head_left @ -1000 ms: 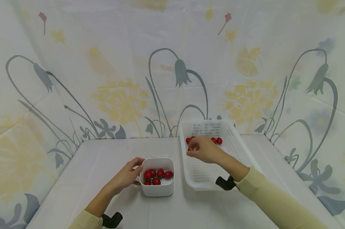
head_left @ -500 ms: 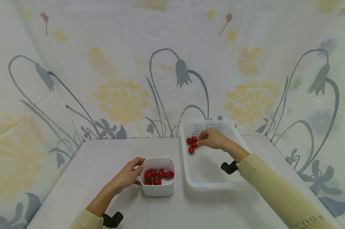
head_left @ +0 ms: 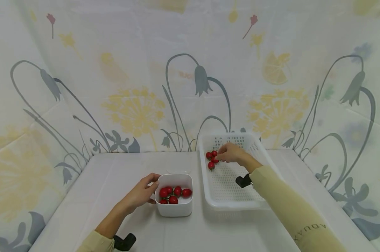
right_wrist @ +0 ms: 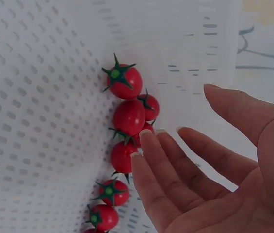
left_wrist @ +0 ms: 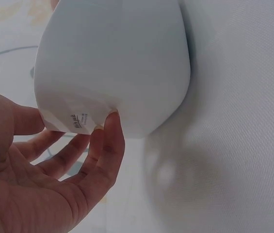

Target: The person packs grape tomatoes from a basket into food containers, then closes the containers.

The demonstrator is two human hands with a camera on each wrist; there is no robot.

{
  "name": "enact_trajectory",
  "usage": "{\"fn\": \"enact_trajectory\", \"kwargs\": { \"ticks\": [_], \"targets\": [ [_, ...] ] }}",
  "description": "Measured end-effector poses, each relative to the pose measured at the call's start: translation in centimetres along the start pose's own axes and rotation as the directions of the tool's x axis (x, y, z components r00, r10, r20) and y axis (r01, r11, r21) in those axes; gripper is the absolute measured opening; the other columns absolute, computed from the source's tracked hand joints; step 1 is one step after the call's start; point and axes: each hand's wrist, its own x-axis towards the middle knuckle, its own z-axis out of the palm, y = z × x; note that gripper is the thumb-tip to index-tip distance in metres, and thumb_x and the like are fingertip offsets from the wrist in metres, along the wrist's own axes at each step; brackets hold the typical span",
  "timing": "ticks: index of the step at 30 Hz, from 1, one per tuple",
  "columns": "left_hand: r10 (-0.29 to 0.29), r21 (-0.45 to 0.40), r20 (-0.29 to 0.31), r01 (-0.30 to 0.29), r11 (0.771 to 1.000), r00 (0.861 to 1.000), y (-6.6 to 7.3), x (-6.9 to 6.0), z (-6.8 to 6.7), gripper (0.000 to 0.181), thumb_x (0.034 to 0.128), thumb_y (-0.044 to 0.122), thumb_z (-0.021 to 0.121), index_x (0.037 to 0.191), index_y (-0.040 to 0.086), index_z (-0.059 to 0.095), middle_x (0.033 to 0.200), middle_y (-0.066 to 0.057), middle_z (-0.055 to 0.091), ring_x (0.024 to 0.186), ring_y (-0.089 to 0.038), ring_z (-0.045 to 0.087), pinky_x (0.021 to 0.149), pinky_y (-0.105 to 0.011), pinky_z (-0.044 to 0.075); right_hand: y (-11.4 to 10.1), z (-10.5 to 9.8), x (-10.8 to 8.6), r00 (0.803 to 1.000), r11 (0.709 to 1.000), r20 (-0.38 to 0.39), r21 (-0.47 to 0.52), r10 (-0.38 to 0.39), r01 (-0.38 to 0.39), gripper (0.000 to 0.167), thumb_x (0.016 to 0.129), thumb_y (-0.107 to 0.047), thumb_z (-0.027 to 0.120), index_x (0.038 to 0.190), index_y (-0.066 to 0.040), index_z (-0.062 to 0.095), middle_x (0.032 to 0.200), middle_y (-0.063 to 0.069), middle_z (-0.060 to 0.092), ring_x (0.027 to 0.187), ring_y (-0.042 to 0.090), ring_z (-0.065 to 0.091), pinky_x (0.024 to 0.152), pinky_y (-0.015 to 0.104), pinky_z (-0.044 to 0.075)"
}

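Note:
My left hand (head_left: 138, 194) grips the left side of a small white container (head_left: 175, 210), in which several red tomatoes (head_left: 173, 199) lie. In the left wrist view, the thumb of that hand (left_wrist: 44, 179) is at the rim and the fingertips press the outer wall (left_wrist: 112, 63). Over the back left of a white perforated basket (head_left: 220, 203) is my right hand (head_left: 234, 154), beside several tomatoes (head_left: 211, 165). The right wrist view has this hand (right_wrist: 209, 184) with thumb and fingers spread, fingertips at the row of tomatoes (right_wrist: 129, 117); contact is unclear.
Just behind the small container lies a clear, thin-edged object (head_left: 178, 171), hardly visible. The white table (head_left: 114, 171) ends at a flower-printed curtain (head_left: 139, 70) along the back and both sides. The basket stands right of the container, with a gap between them.
My right hand has moved back and slightly right from the basket's left part, uncovering tomatoes there, while others to its right are no longer visible. The left hand and container have stayed in place.

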Motion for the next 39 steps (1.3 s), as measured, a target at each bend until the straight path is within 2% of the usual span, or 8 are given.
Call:
{"fn": "enact_trajectory", "kwargs": {
  "ticks": [5,12,22,30,39],
  "targets": [
    [-0.005,0.000,-0.008,0.005,1.000,1.000,-0.1,0.0,0.0,0.033,0.1089,0.018,0.048,0.139,0.006,0.052,0.138,-0.018,0.054,0.103,-0.030,0.066,0.076,-0.044,0.064,0.6,0.7,0.9,0.999,0.999,0.020,0.020,0.046,-0.046,0.035,0.097,-0.015,0.067,0.121,0.011,0.063,0.114,0.023,0.069,0.103,0.034,0.067,0.096,0.046,0.056],
    [0.007,-0.005,0.006,-0.007,1.000,1.000,0.0,-0.2,-0.1,0.034,0.1091,0.019,0.047,0.140,0.004,0.051,0.138,-0.019,0.054,0.103,-0.030,0.066,0.076,-0.045,0.063,1.8,1.8,2.1,0.994,0.995,0.030,0.006,0.103,-0.103,0.027,0.094,-0.014,0.072,0.110,0.007,0.071,0.098,0.018,0.074,0.085,0.024,0.068,0.085,0.037,0.060],
    [0.010,-0.005,0.008,-0.010,1.000,1.000,0.1,-0.2,-0.2,0.034,0.1091,0.019,0.047,0.140,0.005,0.051,0.138,-0.020,0.054,0.103,-0.031,0.066,0.076,-0.044,0.063,2.5,2.8,2.9,0.990,0.986,0.037,0.096,0.134,-0.137,0.023,0.095,-0.012,0.071,0.106,0.008,0.072,0.093,0.015,0.073,0.077,0.018,0.067,0.087,0.038,0.061],
    [0.017,-0.004,0.010,-0.016,1.000,1.000,0.2,-0.3,-0.2,0.035,0.1091,0.018,0.048,0.141,0.004,0.050,0.138,-0.020,0.053,0.102,-0.031,0.066,0.075,-0.045,0.063,2.4,3.5,3.2,0.989,0.975,0.020,0.167,0.148,-0.149,0.026,0.092,-0.010,0.076,0.109,0.008,0.069,0.091,0.010,0.070,0.078,0.018,0.068,0.083,0.036,0.062],
    [0.020,-0.006,0.007,-0.020,1.000,1.000,0.1,-0.2,-0.2,0.035,0.1091,0.019,0.048,0.140,0.004,0.050,0.138,-0.020,0.054,0.103,-0.032,0.066,0.075,-0.045,0.063,2.2,4.0,3.5,0.990,0.972,0.043,0.188,0.134,-0.140,0.026,0.091,-0.008,0.076,0.110,0.010,0.068,0.091,0.012,0.068,0.073,0.016,0.064,0.078,0.034,0.062]
  ]
}}
